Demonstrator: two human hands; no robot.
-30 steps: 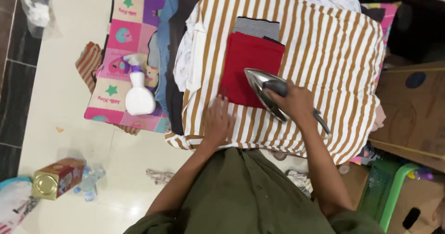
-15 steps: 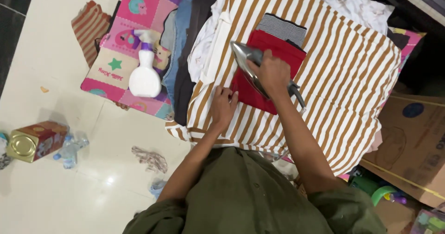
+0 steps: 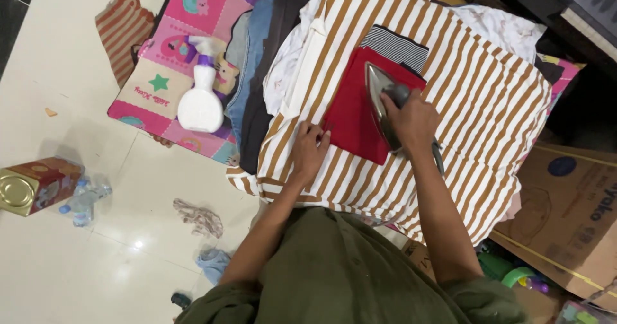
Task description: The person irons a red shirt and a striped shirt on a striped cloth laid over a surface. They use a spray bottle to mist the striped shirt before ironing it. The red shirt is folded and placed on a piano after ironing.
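Gripping iron point(image 3: 380, 99), right hand point(image 3: 411, 115) farther up red cloth point(image 3: 352, 115); left hand point(image 3: 310, 149) flat, unmoved.

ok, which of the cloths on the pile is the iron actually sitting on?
The red cloth: the iron, gripped by the right hand, rests on it. The grey striped cloth lies beyond its tip; the brown-striped sheet is underneath.

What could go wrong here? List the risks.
1. The left hand presses the red cloth close beside the iron; a slip toward it could burn the fingers.
2. The right hand holds the iron flat on the red cloth; lingering in one spot might scorch it.
3. The striped sheet lies over a lumpy pile, so the iron could tip.
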